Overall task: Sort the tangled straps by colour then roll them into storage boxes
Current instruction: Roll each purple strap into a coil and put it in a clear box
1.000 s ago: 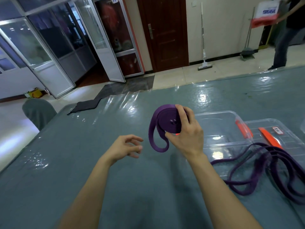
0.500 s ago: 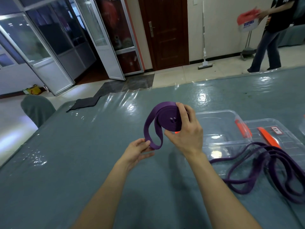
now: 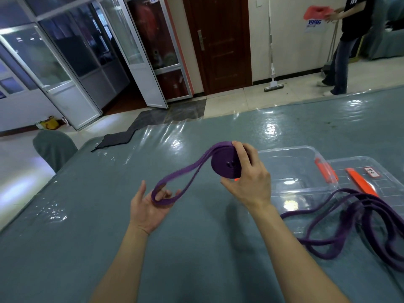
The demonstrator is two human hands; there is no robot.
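Requesting hand status for this frame, plus strap location. (A)

Right hand (image 3: 247, 178) was seen clamped on the purple strap (image 3: 223, 165). The wound coil was pinched with the thumb under it and the fingers over the top. The coil was held in the air just left of the clear box (image 3: 284, 149), above the table (image 3: 87, 215). (B)

Left hand? (A)

Left hand (image 3: 148, 206) was held palm up, further left of the clear box and nearer the camera. The unwound tail was run from the coil down to it and hooked round the loosely curled fingers (image 3: 164, 193). The thumb was left pointing up, off the strap. The hands were kept apart, joined only by that tail. (B)

Other straps? (A)

A tangled pile (image 3: 349, 226) of purple straps was laid on the table in front of the clear box, toward its right end. One loop was run up against its near wall. A second box (image 3: 384, 171) was set just right of the clear box. One orange latch (image 3: 325, 171) was noted on the clear box, another on the second box. The label on the second box could not be read. (B)

Background? (A)

A bystander (image 3: 343, 47) was caught standing well behind the clear box with something red held up. A mop (image 3: 272, 62) was propped on the wall beside a brown door (image 3: 218, 40). (B)
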